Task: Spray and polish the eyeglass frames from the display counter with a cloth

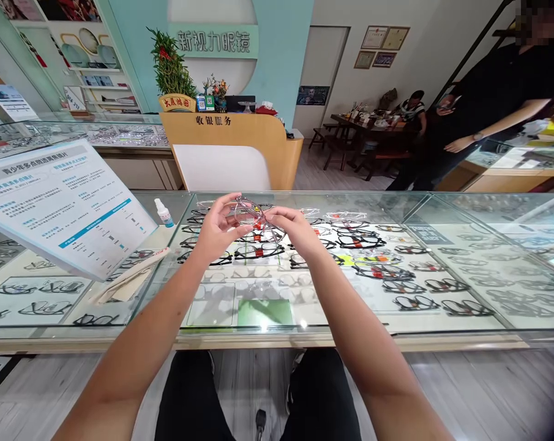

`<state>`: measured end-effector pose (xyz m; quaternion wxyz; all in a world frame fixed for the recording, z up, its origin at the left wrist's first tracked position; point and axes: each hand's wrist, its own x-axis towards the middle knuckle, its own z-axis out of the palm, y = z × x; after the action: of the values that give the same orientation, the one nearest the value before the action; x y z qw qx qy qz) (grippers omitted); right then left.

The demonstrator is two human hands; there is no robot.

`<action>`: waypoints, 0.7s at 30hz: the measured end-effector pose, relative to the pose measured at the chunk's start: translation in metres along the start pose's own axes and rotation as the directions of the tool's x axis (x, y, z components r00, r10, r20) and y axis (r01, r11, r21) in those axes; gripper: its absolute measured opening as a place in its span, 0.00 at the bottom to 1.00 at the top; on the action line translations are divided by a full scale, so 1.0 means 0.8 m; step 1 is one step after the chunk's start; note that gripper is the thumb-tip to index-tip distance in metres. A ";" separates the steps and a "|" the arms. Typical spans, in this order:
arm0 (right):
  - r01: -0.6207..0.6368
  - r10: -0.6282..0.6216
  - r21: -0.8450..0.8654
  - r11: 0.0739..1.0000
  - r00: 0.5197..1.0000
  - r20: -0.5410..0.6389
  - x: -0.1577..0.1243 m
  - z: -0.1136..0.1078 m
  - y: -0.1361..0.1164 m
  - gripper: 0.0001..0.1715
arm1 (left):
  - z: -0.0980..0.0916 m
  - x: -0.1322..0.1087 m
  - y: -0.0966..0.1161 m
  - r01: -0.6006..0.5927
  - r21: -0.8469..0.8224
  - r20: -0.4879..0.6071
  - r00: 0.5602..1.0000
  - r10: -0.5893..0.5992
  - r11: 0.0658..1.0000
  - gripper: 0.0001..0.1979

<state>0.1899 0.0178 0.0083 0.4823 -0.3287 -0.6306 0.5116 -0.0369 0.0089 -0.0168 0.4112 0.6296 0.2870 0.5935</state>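
Observation:
Above the glass display counter (267, 334) I hold a pair of thin-framed eyeglasses (253, 212) up in both hands. My left hand (221, 229) grips the frame from the left, thumb below and fingers curled over the top. On the other side, my right hand (292, 223) pinches the lower right part of the eyeglasses between thumb and fingers. Under the glass top lie rows of eyeglass frames, among them a black pair (259, 251) directly below my hands. Many carry red or orange tags.
To the left stand a tilted printed sign (70, 208), a small white spray bottle (163, 214) and a beige cloth (130, 278). Beyond the counter is a wooden cashier desk (288, 159). A person in black (483, 98) stands at the right; another sits by a dark table (368, 128).

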 end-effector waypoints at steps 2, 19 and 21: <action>-0.007 0.007 0.008 1.000 1.000 0.027 0.000 -0.001 0.001 0.10 | 0.000 0.000 0.001 0.006 -0.009 0.008 1.000 -0.006 1.000 0.41; -0.082 0.082 0.081 0.993 0.997 0.001 0.003 0.000 0.008 0.09 | 0.000 -0.002 -0.005 0.018 0.050 0.047 0.999 -0.021 0.999 0.43; -0.072 0.077 0.097 0.993 0.996 -0.045 0.006 -0.003 0.010 0.10 | 0.001 -0.003 -0.008 -0.039 0.136 -0.042 0.998 0.045 0.990 0.45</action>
<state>0.1898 0.0246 0.0021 0.4933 -0.3410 -0.5806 0.5507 -0.0357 0.0099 -0.0238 0.3486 0.6483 0.3225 0.5952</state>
